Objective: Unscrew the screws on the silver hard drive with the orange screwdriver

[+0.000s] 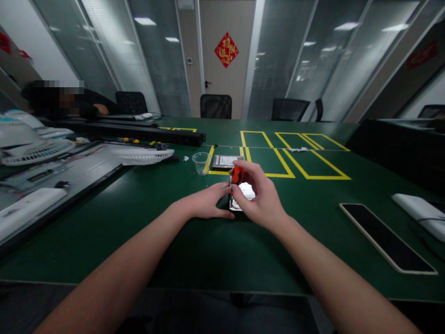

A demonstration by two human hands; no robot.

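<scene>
My right hand (260,192) grips the orange and black handle of a screwdriver (238,175), held upright over a hard drive (246,190) with a shiny metal face. Its shaft and tip are hidden behind my fingers. Against the drive's left side rests my left hand (207,202), thumb at the near corner and fingers at the far edge, holding it on the table. Just beyond lies a second hard drive (225,161), label up. A clear plastic cup (201,164) stands to the left of that one.
On the green table (295,250) are yellow tape outlines (285,176). A phone (387,237) and a white device (419,213) lie at right. Fan parts (142,155), a metal panel (83,169) and black bars (177,136) fill the left, where another person (93,109) sits.
</scene>
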